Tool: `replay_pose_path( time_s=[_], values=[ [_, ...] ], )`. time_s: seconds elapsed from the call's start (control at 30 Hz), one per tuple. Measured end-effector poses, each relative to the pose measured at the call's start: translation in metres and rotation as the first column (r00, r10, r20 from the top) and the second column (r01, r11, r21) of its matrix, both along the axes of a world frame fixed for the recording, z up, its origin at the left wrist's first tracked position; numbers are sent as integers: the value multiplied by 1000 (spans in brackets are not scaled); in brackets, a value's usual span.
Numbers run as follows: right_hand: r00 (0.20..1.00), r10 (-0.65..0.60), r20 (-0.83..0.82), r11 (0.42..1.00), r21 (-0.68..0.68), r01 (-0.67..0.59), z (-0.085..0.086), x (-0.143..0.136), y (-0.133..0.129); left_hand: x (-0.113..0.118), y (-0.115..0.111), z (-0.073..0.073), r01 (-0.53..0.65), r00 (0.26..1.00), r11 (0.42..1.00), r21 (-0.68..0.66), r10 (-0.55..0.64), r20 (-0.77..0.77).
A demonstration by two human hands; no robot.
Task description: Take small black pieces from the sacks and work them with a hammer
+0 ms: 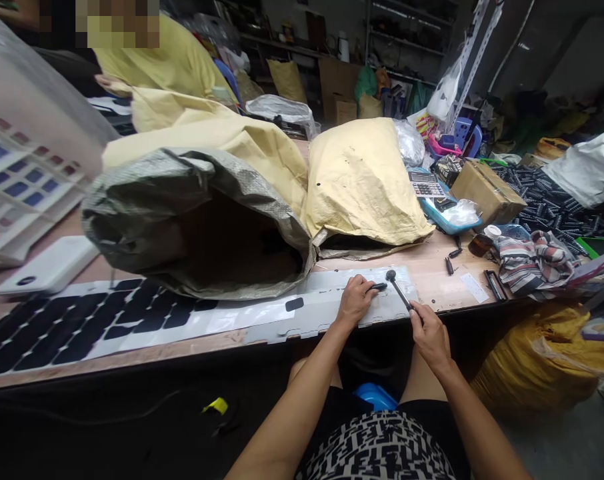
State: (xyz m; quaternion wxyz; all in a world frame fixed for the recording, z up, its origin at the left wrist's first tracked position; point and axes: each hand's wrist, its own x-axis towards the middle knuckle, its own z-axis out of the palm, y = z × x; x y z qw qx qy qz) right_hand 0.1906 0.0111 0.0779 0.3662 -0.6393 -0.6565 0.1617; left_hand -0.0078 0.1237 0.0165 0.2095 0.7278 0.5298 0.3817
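over the grey board (327, 313) at the table's near edge, the left hand (355, 303) pinches a small dark piece (378, 287), its tip pointing towards the round-headed tool (401, 291). the right hand (431, 337) is closed round the tool's near end, with the dark round head lying over the board (it seems to rest there, though the contact is too small to be sure).

left of the board, a white strip with black squares (75, 333) runs along the table (217, 341). behind the board stand a full yellow sack (359, 180) and, further left, an open sack (132, 200) with its dark mouth facing the near edge. right of the board are a white paper slip (475, 288), a brown bottle (481, 244) with a white cap and a checked cloth (522, 260); further back from it sit a calculator (426, 187), a cardboard box (487, 190) and a heap of black parts (532, 200). well beyond the board, on the left, is a person in a yellow top (182, 60).
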Motion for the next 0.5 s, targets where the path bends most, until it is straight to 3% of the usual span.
replay_pose_path(
  time_s=[0.2,0.5],
  values=[
    [1000,4,2,999,-53,-4,-9,-7,2,0,0,0,6,1000,1000,-3,-6,14],
    [999,53,8,998,-25,-53,-10,-17,0,0,1,1,6,1000,1000,-23,-6,17]
  ],
)
